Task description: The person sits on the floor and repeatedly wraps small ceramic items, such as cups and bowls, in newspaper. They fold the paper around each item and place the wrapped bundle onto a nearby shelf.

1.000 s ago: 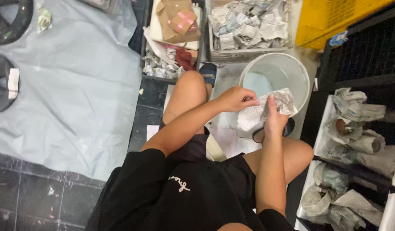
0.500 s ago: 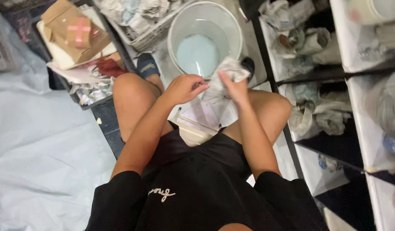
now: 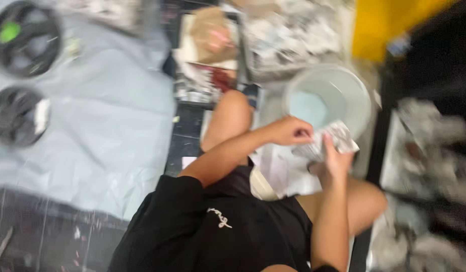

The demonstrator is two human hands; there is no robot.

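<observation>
i'm sitting low with my knees apart, and both hands are up in front of me over the gap between them, working one piece of crumpled newspaper (image 3: 326, 142). my left hand (image 3: 289, 131) is closed on its near-left edge, fingers curled in as if pinching a fold. my right hand (image 3: 333, 158) comes up from below, thumb pressed on top of the paper and fingers beneath it, so the sheet is clamped between the two hands, which sit close together. i'd say i hold it this way to keep it taut while i shape or wrap it; whether anything is inside the paper i cannot tell, since the view is blurred.

the paper is grey-white with dense print, creased and bunched. it hangs just at the near rim of a white bucket (image 3: 361, 98), which holds pale blue liquid (image 3: 307, 107). it seems set there to be within easy reach.

beyond my left knee a basket of torn newspaper scraps (image 3: 288, 38) stands near the bucket, and a grey plastic sheet (image 3: 91, 116) covers the floor well off to my left.
</observation>
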